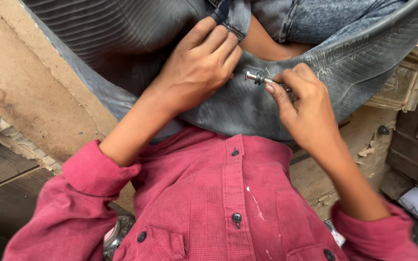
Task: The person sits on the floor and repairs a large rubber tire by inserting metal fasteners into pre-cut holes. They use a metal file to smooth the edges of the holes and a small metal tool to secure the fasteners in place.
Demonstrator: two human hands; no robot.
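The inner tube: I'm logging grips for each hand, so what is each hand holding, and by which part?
The right hand pinches the metal valve stem near its base. The left hand grips a fold of the grey inner tube beside the valve.

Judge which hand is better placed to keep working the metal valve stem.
Probably the right hand: its fingertips already pinch the valve stem. The left hand presses the rubber inner tube beside it.

The right hand (300,104) covers the rear end of a small metal valve stem (258,78), so its join to the grey rubber inner tube (247,104) is hidden. The tube runs off the top edge. The left hand (197,67) hides its fingertips in the folds.
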